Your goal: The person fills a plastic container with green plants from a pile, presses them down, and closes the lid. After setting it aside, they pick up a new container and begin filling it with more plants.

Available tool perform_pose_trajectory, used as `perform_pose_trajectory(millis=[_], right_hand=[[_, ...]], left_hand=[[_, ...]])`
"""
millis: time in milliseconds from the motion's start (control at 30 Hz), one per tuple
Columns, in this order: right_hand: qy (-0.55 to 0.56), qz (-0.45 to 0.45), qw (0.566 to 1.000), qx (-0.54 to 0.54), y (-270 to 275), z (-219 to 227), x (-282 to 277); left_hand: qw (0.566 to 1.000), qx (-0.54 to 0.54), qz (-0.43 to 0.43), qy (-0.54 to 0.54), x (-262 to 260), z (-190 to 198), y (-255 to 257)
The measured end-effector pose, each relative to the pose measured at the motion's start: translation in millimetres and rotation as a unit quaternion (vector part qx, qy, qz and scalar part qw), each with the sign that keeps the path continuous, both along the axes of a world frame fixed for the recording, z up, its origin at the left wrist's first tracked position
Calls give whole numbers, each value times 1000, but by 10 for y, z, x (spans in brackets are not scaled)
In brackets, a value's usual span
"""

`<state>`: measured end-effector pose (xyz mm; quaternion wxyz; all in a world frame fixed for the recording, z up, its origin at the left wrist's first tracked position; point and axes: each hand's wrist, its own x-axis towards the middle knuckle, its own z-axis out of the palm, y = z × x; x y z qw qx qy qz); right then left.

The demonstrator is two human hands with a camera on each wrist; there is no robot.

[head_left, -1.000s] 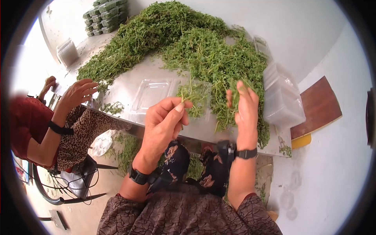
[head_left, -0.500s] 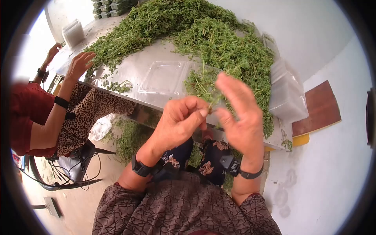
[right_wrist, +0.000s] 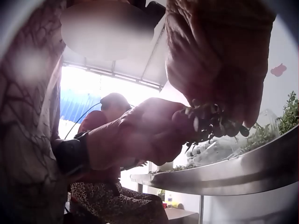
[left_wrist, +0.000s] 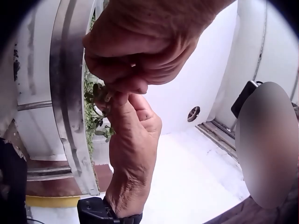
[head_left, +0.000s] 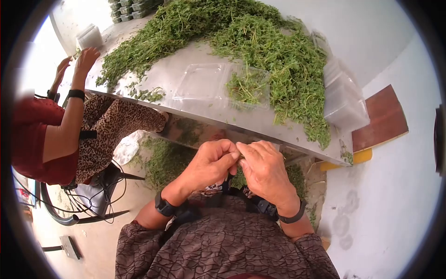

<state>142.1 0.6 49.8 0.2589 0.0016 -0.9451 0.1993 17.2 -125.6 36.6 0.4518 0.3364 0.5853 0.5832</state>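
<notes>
Close in front of the torso, my left hand (head_left: 211, 162) and right hand (head_left: 265, 169) meet at the fingertips. Thumbs and fingers of both pinch a small leafy green sprig (left_wrist: 102, 123), whose leaves hang below the fingers in the right wrist view. The head view mostly hides this sprig behind the fingers. Beyond the hands, on the metal table (head_left: 162, 69), lies an opened clear plastic clamshell box (head_left: 200, 86). Its right half bears a loose bunch of greens (head_left: 248, 88). A large heap of leafy greens (head_left: 292, 69) spreads behind and to the right of the box.
Stacked clear boxes (head_left: 344, 100) stand at the table's right end, near a brown board (head_left: 381, 118). Filled boxes (head_left: 127, 9) are piled at the back left. Another person (head_left: 60, 130) sits at the left. More greens (head_left: 167, 162) lie below the table.
My right hand has come from beside the heap to the left hand, and both now pinch the sprig. Both hands are lower, nearer my body. The other person's hands have shifted toward the table's back.
</notes>
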Motion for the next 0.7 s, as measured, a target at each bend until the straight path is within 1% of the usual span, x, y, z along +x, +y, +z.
perform_pose_trajectory(millis=[33, 100, 167, 200, 267, 300, 333, 400, 433, 500, 533, 567, 633, 667, 700], right_hand=[[8, -18, 1000, 2, -15, -19, -5], [13, -12, 1000, -2, -7, -49, -13], [19, -7, 1000, -2, 2, -81, -25], [10, 0, 1000, -6, -3, -112, -16], [1, 6, 1000, -9, -14, -134, -8], [-1, 11, 1000, -4, -19, -138, -3], [-4, 15, 1000, 1, -23, -139, -4], [-11, 19, 1000, 7, -38, -145, -12], [-18, 23, 1000, 11, -54, -152, -13], [-12, 26, 1000, 11, -72, -134, -23], [-6, 30, 999, 12, -83, -121, -27], [-11, 29, 1000, 5, -94, -104, -37], [69, 18, 996, -46, -109, -63, -80], [105, 16, 992, -61, -109, -56, -110], [113, -7, 991, -75, -131, -27, -130]], left_hand=[[1000, 6, 7, 6, 14, -5, 0], [1000, 13, 13, 13, 31, -30, -10], [996, 1, 24, 91, 27, -63, -37], [996, 3, 24, 91, 25, -79, -48], [981, 29, 27, 190, 18, -113, -64], [974, 43, 38, 220, 18, -129, -66], [974, 43, 38, 220, 11, -155, -74], [955, 73, 32, 287, -5, -211, -94], [955, 72, 31, 285, -13, -231, -102], [916, 118, 39, 382, -29, -258, -122], [918, 113, 36, 378, -30, -242, -134], [930, 125, 34, 345, -30, -196, -135], [949, 135, 32, 285, -25, -89, -132], [941, 151, 41, 301, -31, -57, -113], [942, 152, 43, 296, -50, -21, -94]])
